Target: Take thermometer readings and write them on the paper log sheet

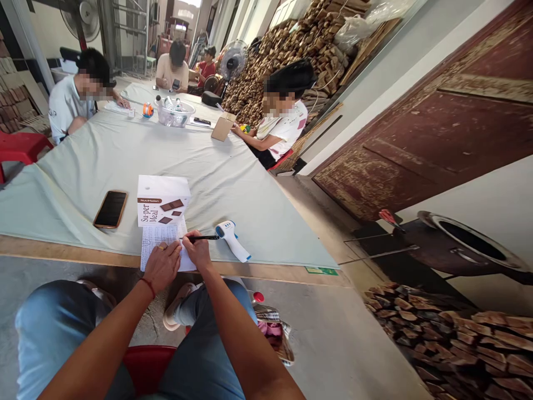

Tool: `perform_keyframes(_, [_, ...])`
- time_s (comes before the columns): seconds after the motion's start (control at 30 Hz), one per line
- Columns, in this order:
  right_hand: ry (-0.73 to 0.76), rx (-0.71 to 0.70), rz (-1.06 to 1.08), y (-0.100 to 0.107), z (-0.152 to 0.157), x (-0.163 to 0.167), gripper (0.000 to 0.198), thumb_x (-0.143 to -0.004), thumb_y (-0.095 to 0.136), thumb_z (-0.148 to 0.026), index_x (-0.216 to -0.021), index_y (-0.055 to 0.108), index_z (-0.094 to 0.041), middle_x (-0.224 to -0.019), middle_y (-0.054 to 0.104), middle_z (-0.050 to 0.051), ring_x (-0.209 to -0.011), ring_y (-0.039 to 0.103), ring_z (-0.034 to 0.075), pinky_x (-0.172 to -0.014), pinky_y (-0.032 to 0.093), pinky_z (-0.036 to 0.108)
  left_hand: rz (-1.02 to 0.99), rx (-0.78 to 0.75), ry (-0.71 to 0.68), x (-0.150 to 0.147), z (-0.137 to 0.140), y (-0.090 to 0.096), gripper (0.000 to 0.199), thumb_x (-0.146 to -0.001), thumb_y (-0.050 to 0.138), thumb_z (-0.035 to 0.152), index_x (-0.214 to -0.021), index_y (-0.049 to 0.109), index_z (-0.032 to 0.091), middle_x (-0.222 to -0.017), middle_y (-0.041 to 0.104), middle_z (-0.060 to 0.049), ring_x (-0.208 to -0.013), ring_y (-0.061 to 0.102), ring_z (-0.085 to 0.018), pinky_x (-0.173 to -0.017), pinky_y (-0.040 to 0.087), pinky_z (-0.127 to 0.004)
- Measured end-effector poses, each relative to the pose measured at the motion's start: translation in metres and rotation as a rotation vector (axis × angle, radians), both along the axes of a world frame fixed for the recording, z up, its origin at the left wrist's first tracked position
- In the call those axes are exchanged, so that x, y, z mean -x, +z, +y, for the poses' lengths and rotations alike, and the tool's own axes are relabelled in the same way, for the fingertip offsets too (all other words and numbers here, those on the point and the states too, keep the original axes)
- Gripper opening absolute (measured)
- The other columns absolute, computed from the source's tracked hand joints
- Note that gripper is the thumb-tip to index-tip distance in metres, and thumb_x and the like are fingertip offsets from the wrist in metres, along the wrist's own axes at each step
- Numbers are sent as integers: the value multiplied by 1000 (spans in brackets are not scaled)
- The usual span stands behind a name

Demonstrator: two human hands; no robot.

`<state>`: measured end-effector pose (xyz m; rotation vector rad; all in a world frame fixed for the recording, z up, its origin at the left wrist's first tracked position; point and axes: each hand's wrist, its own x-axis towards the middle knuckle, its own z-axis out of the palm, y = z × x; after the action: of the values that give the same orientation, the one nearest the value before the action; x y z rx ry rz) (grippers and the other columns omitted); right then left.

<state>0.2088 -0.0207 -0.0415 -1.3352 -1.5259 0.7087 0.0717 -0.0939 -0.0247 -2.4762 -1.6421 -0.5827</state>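
Observation:
A sheet of paper (150,244) covered in small handwriting lies at the table's near edge. My left hand (164,263) rests flat on it, fingers stretched out. In my right hand (197,251) is a black pen (204,238), its tip close to the paper near my left fingertips. Just beyond the sheet, touching or overlapping its top, stands a white box (164,189) printed "Super Meal" with chocolate-coloured squares. To the left lies a dark phone (110,209) in an orange-brown case. Right of the pen is a white and blue infrared thermometer (233,239).
The table has a pale cloth (208,183). Further back are a clear plastic basket (175,115) of bottles, an orange tape roll (147,110) and a brown cardboard piece (223,127). Several people sit around the table. A large pot (433,244) and stacked firewood (449,339) stand at the right.

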Motion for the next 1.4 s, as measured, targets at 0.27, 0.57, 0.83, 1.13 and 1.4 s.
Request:
perform_keyframes(0.27, [9,4,23,0,0,0,16,-68,50,-40,-67,55,-24,-64,61,0,-66,58,20,-69,49,33,1,-7,0,0,0,0,35,-99,41,26,-123,63,16,-131,64,-9,-96,60,-25,-80,45,-42])
perform_keyframes(0.57, [-14,8,26,-1,0,0,15,-69,51,-38,-68,55,-25,-63,61,0,-66,58,20,-69,49,32,-7,-27,-4,0,1,-3,35,-99,41,26,-124,63,16,-132,64,-9,-97,60,-25,-81,45,-42])
perform_keyframes(0.83, [-41,-5,81,-4,1,0,17,-69,50,-40,-68,56,-24,-63,62,0,-66,59,20,-69,50,33,-14,-24,-6,0,0,-2,35,-99,41,26,-124,63,16,-132,64,-8,-97,60,-25,-80,45,-42])
perform_keyframes(1.13, [-48,7,41,-7,2,-1,16,-70,51,-39,-69,57,-24,-64,63,0,-65,59,19,-68,49,32,-21,-1,-11,1,0,-3,37,-98,40,27,-126,62,16,-134,63,-9,-99,60,-26,-81,45,-42])
perform_keyframes(1.4, [-51,11,4,-5,1,-1,16,-70,51,-40,-70,56,-25,-66,64,1,-68,60,21,-70,50,33,-52,4,-14,0,1,-5,39,-99,37,27,-125,63,17,-132,64,-11,-99,60,-26,-82,45,-44])
